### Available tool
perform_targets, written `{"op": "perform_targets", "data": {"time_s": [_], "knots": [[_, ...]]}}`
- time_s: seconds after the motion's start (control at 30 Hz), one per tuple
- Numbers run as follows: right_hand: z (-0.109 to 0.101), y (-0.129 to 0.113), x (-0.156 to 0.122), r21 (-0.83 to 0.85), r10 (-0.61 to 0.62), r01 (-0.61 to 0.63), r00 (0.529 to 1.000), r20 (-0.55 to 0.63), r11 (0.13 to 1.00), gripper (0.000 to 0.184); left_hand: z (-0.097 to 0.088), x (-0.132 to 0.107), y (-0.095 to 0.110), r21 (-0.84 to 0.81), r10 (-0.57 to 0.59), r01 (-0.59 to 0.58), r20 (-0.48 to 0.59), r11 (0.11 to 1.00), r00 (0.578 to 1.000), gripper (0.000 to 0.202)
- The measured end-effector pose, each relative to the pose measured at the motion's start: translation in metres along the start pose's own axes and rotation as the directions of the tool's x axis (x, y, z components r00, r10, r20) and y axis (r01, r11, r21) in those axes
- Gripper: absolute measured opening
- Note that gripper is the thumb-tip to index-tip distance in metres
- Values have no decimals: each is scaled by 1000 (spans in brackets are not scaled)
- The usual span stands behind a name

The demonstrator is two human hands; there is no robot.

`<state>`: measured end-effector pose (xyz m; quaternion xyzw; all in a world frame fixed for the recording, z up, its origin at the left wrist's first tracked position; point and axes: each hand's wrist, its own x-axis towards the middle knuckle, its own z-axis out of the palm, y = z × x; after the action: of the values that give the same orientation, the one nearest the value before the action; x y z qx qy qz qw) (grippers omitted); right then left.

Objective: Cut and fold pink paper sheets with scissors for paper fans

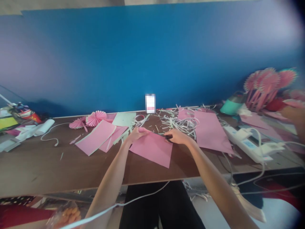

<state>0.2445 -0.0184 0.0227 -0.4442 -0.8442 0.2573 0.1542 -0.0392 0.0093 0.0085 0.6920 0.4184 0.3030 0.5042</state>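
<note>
A sheet of pink paper [152,149] lies tilted on the brown table in front of me. At its upper left edge my left hand [137,134] is closed, the fingers pinching the sheet. My right hand [177,136] is wrapped round dark-handled scissors [168,136] at the upper right edge of the same paper. The blades are hard to make out along that edge. Beyond both hands lies a tangle of thin white paper strips [183,124]. Folded pink paper fans [96,118] rest to the left.
Pink sheets [96,136] lie on the left, and a larger pink sheet [212,132] on the right. A white power strip [247,144] with cables sits at the right. A phone [150,103] stands against the blue partition [119,57]. Another person's arm [294,119] shows at far right.
</note>
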Motion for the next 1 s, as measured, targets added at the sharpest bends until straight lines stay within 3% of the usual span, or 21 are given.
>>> {"op": "perform_targets", "data": {"time_s": [0.47, 1.0], "knots": [[1, 0, 1, 44, -19, 18, 1000, 6, 999, 37, 0, -1, 3, 0, 1, -1, 46, 1000, 999, 43], [3, 1, 1, 17, -16, 16, 1000, -11, 1000, 36, 0, 0, 3, 50, -9, 8, 21, 999, 1000, 44]]}}
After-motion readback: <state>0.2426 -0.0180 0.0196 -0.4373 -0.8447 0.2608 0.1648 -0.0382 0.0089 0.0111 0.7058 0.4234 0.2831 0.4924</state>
